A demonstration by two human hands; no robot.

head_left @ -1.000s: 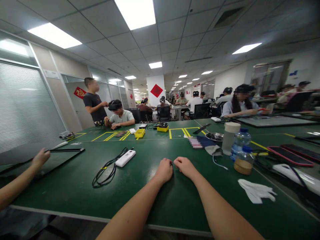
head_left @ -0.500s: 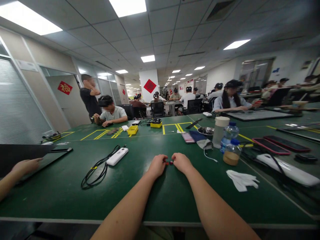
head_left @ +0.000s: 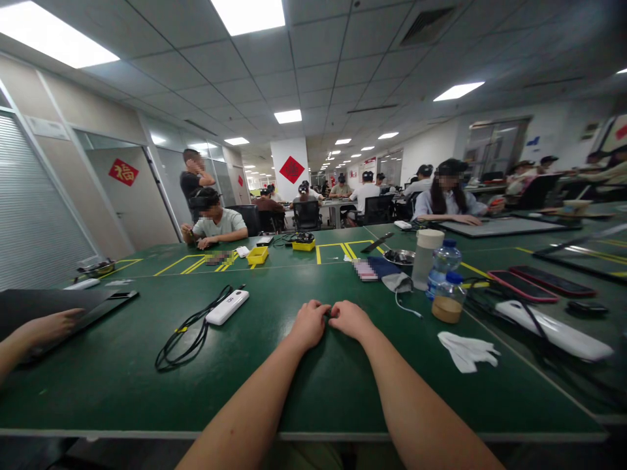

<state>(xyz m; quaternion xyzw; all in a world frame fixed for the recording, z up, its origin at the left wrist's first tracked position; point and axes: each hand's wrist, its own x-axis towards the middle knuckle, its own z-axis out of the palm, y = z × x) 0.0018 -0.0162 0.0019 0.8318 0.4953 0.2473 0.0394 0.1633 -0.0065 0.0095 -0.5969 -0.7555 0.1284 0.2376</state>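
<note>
Red and dark small parts, visible between the fingertips half a second ago, are now covered; the hands have drawn together, so the state of the work cannot be verified. Their likely position is within the fingers, over the green table (head_left: 122, 398). Left hand (head_left: 309, 324) and right hand (head_left: 351, 320): fingers curled inward, tips meeting or nearly so; whether either pinches a part cannot be told. White power bank (head_left: 228, 307) lies left, white glove (head_left: 467, 352) right.
</note>
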